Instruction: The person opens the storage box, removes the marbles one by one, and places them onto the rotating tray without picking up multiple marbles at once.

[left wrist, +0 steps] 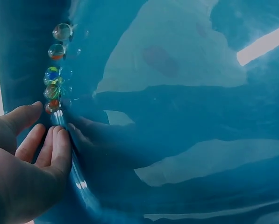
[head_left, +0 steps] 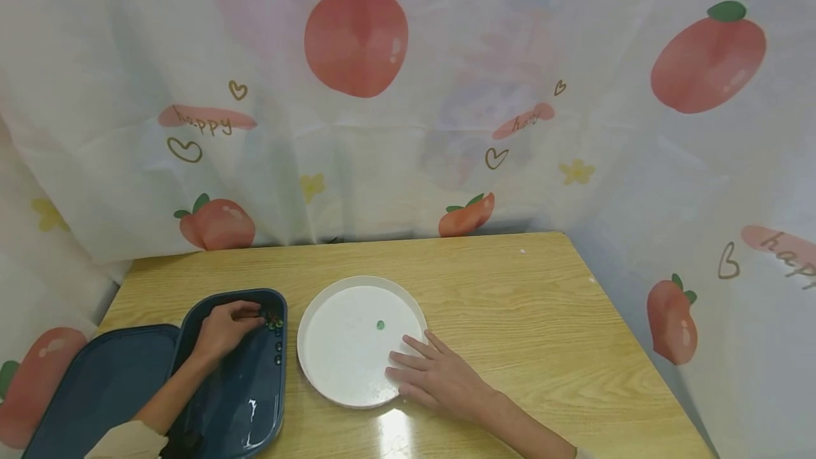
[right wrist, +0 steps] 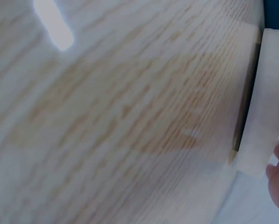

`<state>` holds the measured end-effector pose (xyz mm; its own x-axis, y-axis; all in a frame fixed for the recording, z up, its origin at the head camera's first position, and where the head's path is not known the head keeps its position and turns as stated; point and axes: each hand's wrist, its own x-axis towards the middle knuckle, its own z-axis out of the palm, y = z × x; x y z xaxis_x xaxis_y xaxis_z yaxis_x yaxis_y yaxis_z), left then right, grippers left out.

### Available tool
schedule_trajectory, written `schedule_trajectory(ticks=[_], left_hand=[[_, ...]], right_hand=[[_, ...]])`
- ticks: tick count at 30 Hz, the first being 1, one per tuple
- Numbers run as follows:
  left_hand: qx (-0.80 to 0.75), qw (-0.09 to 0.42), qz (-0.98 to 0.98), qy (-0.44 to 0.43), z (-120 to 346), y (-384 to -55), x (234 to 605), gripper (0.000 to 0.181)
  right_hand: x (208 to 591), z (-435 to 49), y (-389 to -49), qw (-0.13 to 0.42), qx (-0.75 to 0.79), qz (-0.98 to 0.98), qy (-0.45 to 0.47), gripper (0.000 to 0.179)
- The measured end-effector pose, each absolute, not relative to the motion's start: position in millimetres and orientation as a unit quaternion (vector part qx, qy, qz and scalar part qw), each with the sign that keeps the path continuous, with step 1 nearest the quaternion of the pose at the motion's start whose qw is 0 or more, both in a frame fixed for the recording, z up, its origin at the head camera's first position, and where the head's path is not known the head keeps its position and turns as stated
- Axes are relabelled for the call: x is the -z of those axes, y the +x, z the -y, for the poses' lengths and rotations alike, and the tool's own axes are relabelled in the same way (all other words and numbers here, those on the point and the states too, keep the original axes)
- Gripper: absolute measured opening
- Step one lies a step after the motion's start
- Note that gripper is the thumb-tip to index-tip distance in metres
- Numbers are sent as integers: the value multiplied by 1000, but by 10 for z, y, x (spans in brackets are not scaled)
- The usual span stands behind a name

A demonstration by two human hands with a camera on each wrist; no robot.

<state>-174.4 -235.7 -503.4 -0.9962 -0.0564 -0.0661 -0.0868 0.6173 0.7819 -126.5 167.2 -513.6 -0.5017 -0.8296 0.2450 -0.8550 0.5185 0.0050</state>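
Several glass marbles (left wrist: pixel 55 74) line one side wall of a dark blue tray (head_left: pixel 245 402), some with coloured swirls. My left hand (head_left: pixel 224 329) reaches into this tray, its fingertips right by the marbles. In the left wrist view, thumb and fingers (left wrist: pixel 60 144) stand apart with nothing showing between them. A round white plate (head_left: pixel 347 374) with a raised rim lies right of the tray and bears one green marble (head_left: pixel 380 325). My right hand (head_left: pixel 440 377) is at the plate's near right rim, fingers spread and reaching over it.
A second dark blue tray (head_left: pixel 102 381) stands at the left, its edge against the first. All of it rests on a wood-grain table (head_left: pixel 510 317). A white curtain (head_left: pixel 408 140) printed with peaches hangs behind the table and along its sides.
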Motion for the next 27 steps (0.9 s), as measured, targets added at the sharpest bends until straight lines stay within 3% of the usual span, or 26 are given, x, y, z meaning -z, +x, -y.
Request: schedule_trajectory(ticks=[27], left_hand=[[-392, -6, -920, -25, 2353, -1786, 5126, 20]], right_hand=[[5126, -1669, -1263, 101, -55, 869, 482, 36]])
